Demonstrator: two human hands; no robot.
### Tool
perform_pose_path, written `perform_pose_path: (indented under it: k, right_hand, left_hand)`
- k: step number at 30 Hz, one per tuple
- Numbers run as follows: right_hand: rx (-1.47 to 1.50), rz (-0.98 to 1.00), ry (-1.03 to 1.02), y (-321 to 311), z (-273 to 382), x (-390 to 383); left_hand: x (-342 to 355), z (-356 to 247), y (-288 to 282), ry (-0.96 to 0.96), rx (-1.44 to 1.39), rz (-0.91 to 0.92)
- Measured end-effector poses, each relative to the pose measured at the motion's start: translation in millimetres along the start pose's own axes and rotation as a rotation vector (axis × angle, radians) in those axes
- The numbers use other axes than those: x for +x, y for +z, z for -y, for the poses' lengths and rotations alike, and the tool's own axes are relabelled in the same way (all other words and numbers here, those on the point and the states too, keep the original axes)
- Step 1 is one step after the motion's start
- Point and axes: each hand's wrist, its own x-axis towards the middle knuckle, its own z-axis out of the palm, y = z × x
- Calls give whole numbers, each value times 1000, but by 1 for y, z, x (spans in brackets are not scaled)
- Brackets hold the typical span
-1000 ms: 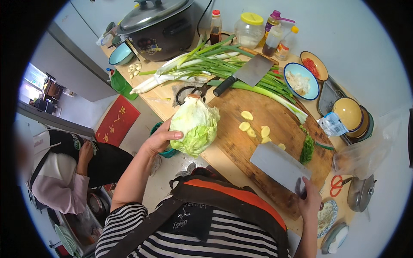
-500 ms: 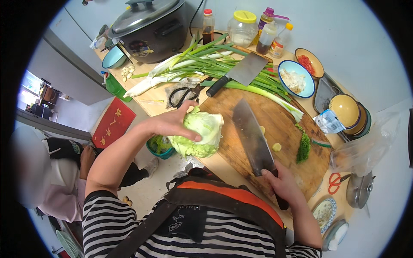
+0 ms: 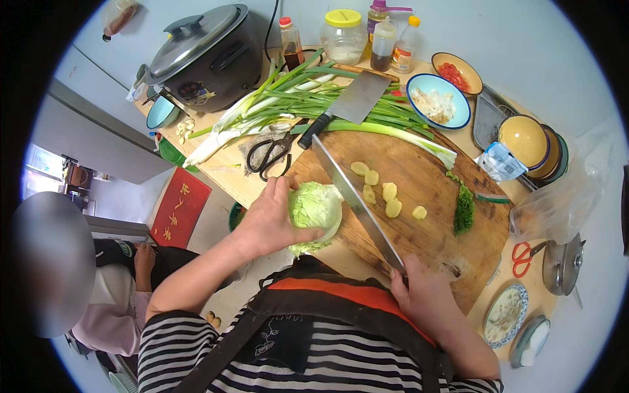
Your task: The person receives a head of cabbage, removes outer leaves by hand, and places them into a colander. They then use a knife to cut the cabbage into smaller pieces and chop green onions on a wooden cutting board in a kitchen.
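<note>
At the left edge of the wooden cutting board (image 3: 426, 177), your work has drawn in close. The knife (image 3: 359, 203) is the big change: half a second ago its broad face showed over the board; now you have it nearly edge-on, tip swung left toward the lettuce (image 3: 314, 206). The lettuce sits low by that board edge, its cut end no longer plain to see; whether it rests on wood or blade touches leaf, cannot tell. Your left hand (image 3: 265, 223) spreads wide round its left side, thumb across the front, holding it. Your right hand (image 3: 422, 288) is closed on the knife handle. Yellow slices (image 3: 389, 191), partly hidden earlier, show clear. My judgement: blade and lettuce are now within working reach of each other.
</note>
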Motion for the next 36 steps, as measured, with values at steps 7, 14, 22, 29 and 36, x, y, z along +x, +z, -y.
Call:
perform_pose_path:
  k: [7,14,22,29,36]
  right_hand:
    - [-28,40,-30,-3,4,-7]
    - [29,171,42,-13,8,0]
    - [72,258,71,-4,0,31]
    - [59,252,111,45,-15,48]
    - [-56,-40,138,25,-35,-19]
  left_hand:
    - [-5,-10,19,80,62,-191]
    - [-8,-10,31,163,79,-282]
    - [-4,-7,38,194,76,-300]
    - [-7,-6,33,139,58,-244]
    - [-26,38,33,-73,-278,-38]
